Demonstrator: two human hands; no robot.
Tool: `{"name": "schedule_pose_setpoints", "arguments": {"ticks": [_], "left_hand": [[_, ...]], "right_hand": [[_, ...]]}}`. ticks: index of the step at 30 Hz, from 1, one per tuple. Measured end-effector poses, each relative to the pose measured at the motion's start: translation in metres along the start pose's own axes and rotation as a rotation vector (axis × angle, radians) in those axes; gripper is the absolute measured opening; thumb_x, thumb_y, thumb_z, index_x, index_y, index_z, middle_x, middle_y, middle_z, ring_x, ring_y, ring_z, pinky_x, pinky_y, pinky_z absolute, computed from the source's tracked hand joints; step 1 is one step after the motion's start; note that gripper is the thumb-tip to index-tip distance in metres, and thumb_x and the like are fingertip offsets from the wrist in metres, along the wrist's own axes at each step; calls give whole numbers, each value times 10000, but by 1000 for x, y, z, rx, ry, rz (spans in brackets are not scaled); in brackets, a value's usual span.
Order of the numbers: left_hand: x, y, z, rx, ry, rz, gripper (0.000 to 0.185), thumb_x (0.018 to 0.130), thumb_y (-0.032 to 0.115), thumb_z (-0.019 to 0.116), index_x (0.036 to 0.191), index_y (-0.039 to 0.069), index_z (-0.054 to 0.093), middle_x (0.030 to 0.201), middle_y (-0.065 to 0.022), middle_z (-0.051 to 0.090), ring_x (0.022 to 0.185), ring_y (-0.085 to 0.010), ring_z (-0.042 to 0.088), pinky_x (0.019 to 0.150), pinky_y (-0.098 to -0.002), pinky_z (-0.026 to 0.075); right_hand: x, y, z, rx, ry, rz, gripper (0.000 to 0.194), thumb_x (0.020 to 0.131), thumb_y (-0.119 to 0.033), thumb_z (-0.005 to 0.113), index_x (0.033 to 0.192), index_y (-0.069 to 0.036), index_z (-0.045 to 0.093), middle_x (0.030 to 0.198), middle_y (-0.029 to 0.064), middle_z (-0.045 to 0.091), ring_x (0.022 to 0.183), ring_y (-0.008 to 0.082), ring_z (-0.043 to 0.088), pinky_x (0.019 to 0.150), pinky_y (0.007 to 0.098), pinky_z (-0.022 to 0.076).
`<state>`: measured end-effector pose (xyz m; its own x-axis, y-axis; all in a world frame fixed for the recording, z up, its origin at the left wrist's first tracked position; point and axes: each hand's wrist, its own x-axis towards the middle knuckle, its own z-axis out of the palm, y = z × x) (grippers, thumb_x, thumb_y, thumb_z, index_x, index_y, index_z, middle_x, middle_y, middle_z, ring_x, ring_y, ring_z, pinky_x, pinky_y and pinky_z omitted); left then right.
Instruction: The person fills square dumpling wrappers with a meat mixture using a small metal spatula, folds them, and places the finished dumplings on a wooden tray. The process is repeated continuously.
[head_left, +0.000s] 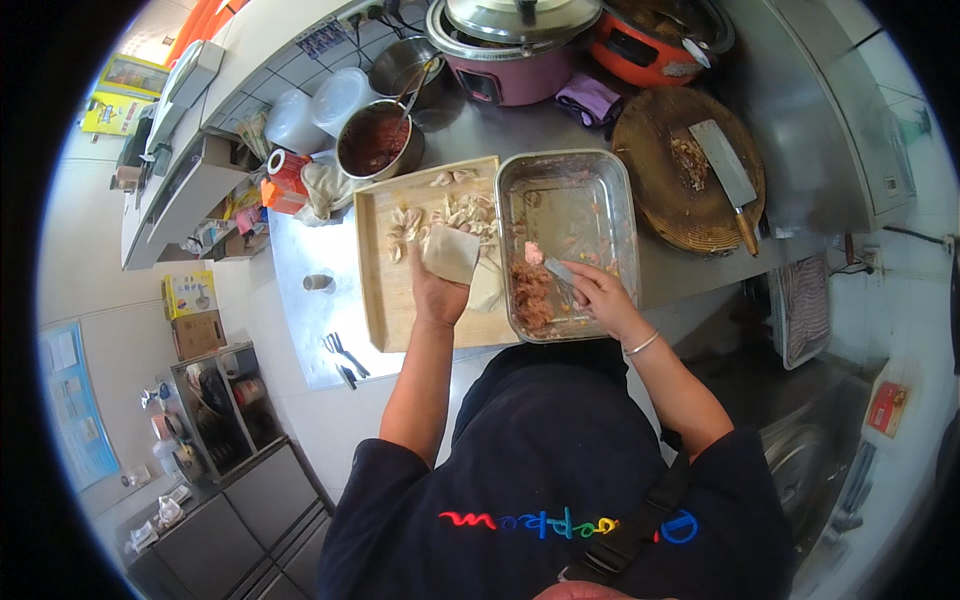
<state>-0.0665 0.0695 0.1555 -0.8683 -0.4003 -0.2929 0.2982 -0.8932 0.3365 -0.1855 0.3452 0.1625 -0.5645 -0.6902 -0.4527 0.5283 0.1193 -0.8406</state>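
Observation:
On my left hand (437, 298) rests a square dough wrapper (451, 253), held flat above a wooden tray (386, 319). Folded wontons (469, 210) lie across the tray's far part, and more wrappers (487, 286) sit just right of my hand. My right hand (602, 295) grips a flat spreading tool (559, 270) with a dab of pink minced meat (533, 253) at its tip. It hovers over a rectangular metal pan (577, 180). Minced meat filling (531, 296) is heaped in the pan's near left corner.
A cleaver (724, 163) lies on the round chopping board (645, 157) at right. Behind stand a pot of red sauce (375, 142), a purple cooker (517, 75) and a red cooker (637, 52). Left on the metal table are a small cup (318, 282) and black-handled tools (345, 358).

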Motion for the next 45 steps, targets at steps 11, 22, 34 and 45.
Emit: {"name": "schedule_pose_setpoints", "arguments": {"ticks": [11, 22, 34, 45], "left_hand": [[2, -70, 78, -39, 88, -192, 577, 1084, 454, 347, 1396, -7, 500, 1370, -152, 588, 1301, -292, 529, 1160, -462, 355], [-1, -64, 82, 182, 159, -247, 413, 1080, 298, 433, 1328, -14, 544, 1311, -155, 626, 1216, -283, 593, 1105, -464, 422], [-2, -69, 78, 147, 91, -252, 463, 1061, 309, 463, 1378, -24, 515, 1346, -170, 616, 1265, -291, 577, 1125, -449, 416], [-3, -69, 74, 130, 92, -200, 390, 1061, 239, 453, 1308, -38, 572, 1286, -158, 648, 1199, -280, 610, 1078, -448, 449]], "right_hand": [[-27, -43, 44, -864, 193, -588, 451, 953, -7, 593, 1400, -69, 599, 827, 108, 476, 764, 247, 533, 910, 354, 457], [-43, -64, 42, -1067, 177, -699, 546, 896, -26, 630, 1418, -178, 586, 810, 103, 538, 648, 294, 624, 588, 418, 517], [-40, -56, 44, -1314, 236, -668, 569, 868, 28, 619, 1413, -131, 585, 797, 105, 537, 650, 285, 631, 574, 398, 521], [-17, -32, 39, -526, 107, -471, 414, 1013, -67, 558, 1426, -47, 560, 709, 2, 515, 615, 155, 530, 566, 305, 464]]}}
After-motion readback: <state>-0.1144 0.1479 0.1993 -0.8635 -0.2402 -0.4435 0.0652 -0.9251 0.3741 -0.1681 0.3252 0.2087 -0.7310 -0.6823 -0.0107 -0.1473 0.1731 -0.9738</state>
